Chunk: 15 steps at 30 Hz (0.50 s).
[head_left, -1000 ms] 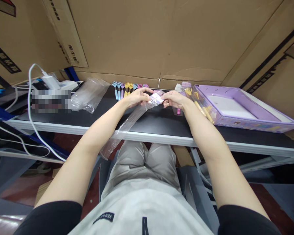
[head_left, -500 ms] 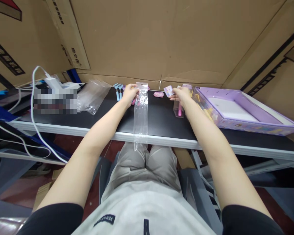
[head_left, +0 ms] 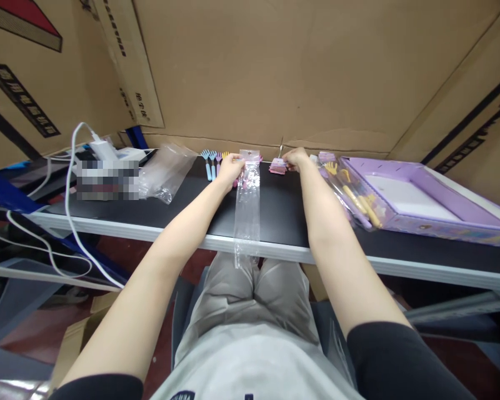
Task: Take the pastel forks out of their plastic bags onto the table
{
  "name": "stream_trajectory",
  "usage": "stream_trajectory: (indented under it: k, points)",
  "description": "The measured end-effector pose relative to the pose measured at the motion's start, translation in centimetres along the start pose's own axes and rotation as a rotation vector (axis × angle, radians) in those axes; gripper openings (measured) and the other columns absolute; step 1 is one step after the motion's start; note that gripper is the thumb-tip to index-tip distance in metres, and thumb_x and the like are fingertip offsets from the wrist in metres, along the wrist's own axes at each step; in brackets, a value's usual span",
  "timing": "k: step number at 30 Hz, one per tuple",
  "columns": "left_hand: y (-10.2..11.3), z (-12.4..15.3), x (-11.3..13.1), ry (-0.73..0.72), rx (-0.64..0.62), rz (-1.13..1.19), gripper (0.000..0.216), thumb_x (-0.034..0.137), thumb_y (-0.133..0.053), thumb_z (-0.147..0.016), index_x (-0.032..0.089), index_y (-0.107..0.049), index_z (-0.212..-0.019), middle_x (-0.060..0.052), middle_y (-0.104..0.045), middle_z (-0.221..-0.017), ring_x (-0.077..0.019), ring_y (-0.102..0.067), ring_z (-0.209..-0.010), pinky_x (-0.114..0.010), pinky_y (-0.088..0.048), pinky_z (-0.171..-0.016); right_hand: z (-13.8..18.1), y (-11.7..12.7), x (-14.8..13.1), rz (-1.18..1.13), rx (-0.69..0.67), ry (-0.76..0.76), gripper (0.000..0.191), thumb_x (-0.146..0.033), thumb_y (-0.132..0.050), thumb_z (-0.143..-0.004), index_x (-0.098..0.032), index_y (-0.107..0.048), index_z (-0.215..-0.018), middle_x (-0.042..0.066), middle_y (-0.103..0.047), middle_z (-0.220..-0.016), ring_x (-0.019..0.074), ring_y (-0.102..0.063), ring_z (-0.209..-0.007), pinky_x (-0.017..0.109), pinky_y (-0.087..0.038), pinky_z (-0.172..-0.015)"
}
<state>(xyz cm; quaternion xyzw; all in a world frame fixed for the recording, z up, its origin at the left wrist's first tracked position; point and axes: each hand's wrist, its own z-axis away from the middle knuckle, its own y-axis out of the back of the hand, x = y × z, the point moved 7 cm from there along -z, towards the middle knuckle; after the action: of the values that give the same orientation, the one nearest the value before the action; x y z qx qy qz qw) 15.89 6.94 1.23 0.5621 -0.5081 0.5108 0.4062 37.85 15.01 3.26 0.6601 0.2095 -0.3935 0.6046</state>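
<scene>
My left hand (head_left: 232, 166) pinches the top edge of a long clear plastic bag (head_left: 247, 206), which lies flat on the black table (head_left: 187, 205) and hangs over its front edge. Behind that hand lies a row of small coloured plastic forks (head_left: 214, 161). My right hand (head_left: 295, 159) is closed at the far edge of the table on a small stack of pink cards (head_left: 278, 166). Just right of that hand lie packed bags of yellow forks (head_left: 354, 194).
A purple cardboard tray (head_left: 425, 200) sits on the right of the table. Loose clear bags (head_left: 166, 172) and a white charger with cables (head_left: 102, 151) lie on the left. Cardboard sheets (head_left: 275, 72) wall off the back.
The hands parted; the bag swung from a slant to lie straight across the table. My right hand carried a pink card away and moved back to the card stack at the far edge.
</scene>
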Motion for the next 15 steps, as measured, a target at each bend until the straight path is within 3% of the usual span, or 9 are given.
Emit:
stream_trajectory:
  k: [8, 15]
  points:
    - [-0.2, 0.2, 0.4, -0.013, -0.016, -0.028, 0.016, 0.005, -0.048, -0.094, 0.017, -0.046, -0.085, 0.005, -0.05, -0.061, -0.0069, -0.043, -0.042, -0.019, -0.027, -0.041, -2.1, -0.9, 1.7, 0.006, -0.005, -0.063, 0.021, 0.0, -0.055, -0.087, -0.011, -0.057, -0.068, -0.005, -0.044, -0.052, 0.0042, -0.043, -0.051, 0.026, -0.047, -0.068]
    - [-0.2, 0.2, 0.3, -0.005, -0.011, -0.047, 0.013, 0.008, -0.051, -0.095, 0.018, -0.045, -0.088, 0.006, -0.051, -0.063, -0.0063, -0.041, -0.045, -0.019, -0.029, -0.046, -2.3, -1.9, 2.2, -0.253, 0.03, -0.084, 0.023, 0.008, -0.047, -0.081, -0.013, -0.053, -0.073, -0.004, -0.048, -0.056, 0.0083, -0.053, -0.049, 0.031, -0.054, -0.06]
